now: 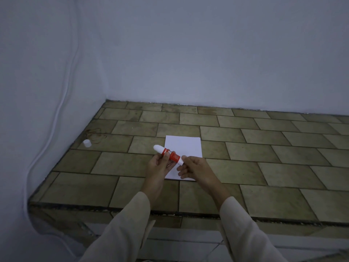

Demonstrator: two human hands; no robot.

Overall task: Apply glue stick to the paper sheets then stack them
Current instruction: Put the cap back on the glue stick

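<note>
A red-and-white glue stick (pixel 171 155) is held tilted above the near part of a white paper sheet (pixel 184 148) that lies flat on the tiled counter (pixel 264 167). My left hand (pixel 159 165) grips the stick's red middle. My right hand (pixel 192 167) pinches its white lower end with thumb and fingers. The stick's upper white tip points up and to the left. A small white cap (pixel 87 143) stands apart at the counter's far left, near the wall. The hands hide the sheet's near left part.
White walls close the counter at the back and left. A white cable (pixel 56 114) runs down the left wall. The counter's front edge (pixel 170 214) is rough and lies just under my sleeves.
</note>
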